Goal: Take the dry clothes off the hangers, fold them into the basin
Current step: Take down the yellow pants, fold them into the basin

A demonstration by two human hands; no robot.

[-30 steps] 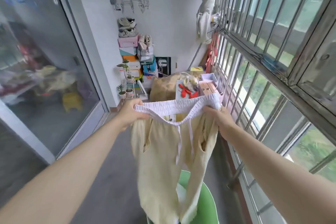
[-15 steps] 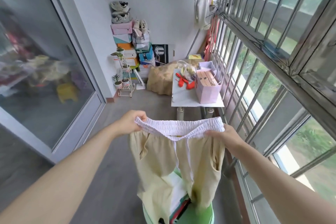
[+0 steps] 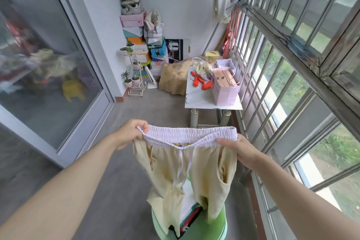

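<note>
I hold a pair of pale yellow trousers [image 3: 165, 171] with a white elastic waistband stretched out in front of me. My left hand [image 3: 129, 132] grips the waistband's left end and my right hand [image 3: 236, 148] grips its right end. White drawstrings dangle at the middle. The trouser legs hang down into a green basin [image 3: 220, 226] on the floor below, where folded white and dark clothes lie partly hidden behind the legs.
A small white table [image 3: 196, 99] with a pink paper bag [image 3: 225, 91] and red items stands ahead by the barred window [image 3: 292, 64] on the right. Stacked shoe boxes [image 3: 134, 31] and a plant stand [image 3: 134, 76] fill the far corner. A glass sliding door [image 3: 48, 64] runs along the left.
Both hands have lowered the trousers from chest height toward the basin, and my view has tipped downward. The legs now reach into the basin.
</note>
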